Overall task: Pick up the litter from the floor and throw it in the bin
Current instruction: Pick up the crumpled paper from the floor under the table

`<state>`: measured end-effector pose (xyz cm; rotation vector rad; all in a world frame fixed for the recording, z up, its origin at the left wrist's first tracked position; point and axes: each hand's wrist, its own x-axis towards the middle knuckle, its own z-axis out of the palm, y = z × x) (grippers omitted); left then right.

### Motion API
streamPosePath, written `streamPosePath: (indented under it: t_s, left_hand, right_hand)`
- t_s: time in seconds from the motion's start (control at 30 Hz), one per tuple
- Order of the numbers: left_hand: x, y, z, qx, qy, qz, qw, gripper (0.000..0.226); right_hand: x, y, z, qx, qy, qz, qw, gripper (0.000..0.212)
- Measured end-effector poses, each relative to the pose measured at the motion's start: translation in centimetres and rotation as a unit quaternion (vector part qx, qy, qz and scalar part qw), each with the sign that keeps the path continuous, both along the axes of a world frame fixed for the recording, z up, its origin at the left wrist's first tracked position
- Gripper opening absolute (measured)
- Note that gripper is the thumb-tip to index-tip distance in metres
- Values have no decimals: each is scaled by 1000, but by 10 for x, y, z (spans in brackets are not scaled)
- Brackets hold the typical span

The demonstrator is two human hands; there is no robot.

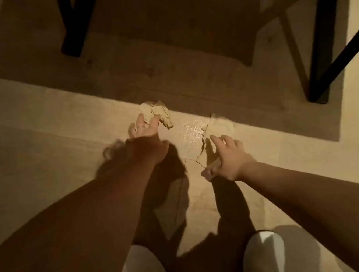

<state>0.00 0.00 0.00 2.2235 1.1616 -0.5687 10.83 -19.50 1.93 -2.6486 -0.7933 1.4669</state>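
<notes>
1. The left hand is reaching down toward the floor, fingers spread apart, with its fingertips just touching or overlapping the near edge of a crumpled paper wad — the wad is lying at about 1 o'clock from that hand, right beside it.

2. The right hand is also lowering, fingers parted and closed on nothing that can be made out; a flatter torn paper piece is lying at about 12 o'clock from it, just past the fingertips and apart from them.

3. A pale plastic-looking sheet is lying between the two hands, its long axis running roughly from 12 to 6 o'clock; it is at 9 o'clock from the right hand, and that hand looks nearer to it.

4. A small pale object under the right thumb is too blurred to identify.

5. Count: two hands, three litter items on the floor — one wad, one torn piece, one sheet. Two dark furniture legs are standing at 11 and 2 o'clock. No bin is in view.

6. Judging from this, each hand is going for its own nearest piece, and the left is closer to a grasp.
</notes>
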Motion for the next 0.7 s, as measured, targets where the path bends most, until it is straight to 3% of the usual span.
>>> streamPosePath:
  t_s: [0.1, 0.17, 0.27, 0.33, 0.4, 0.43, 0.6, 0.7]
  left_hand:
    - [16, 13, -27, 66, -29, 23, 997, 83]
    - [27, 20, -40, 81, -57, 21, 995, 81]
    - [35, 26, -56, 82, -53, 0, 995, 69]
    - [36, 24, -61, 96, -46, -11, 994, 56]
    - [33, 17, -65, 126, -70, -7, 990, 39]
    - [30, 13, -66, 138, -84, -1, 987, 32]
    - [1, -5, -39, 92, -139, 11, 986, 16]
    - [-22, -11, 16, 67, -153, 29, 986, 19]
  right_hand:
    - [-1, 7, -31, -16, -38, 14, 999, 124]
    - [-3, 11, -50, -19, -59, 8, 998, 125]
    - [-5, 6, -65, 22, -148, 15, 989, 100]
    - [-7, 1, -72, 105, -186, 16, 977, 60]
    - [-8, -2, -75, 158, -167, -14, 973, 22]
    - [-8, -1, -73, 155, -143, -33, 977, 15]
    - [-4, 8, -37, 130, -32, -229, 964, 21]
    - [-10, 9, 15, 129, -10, -271, 954, 14]
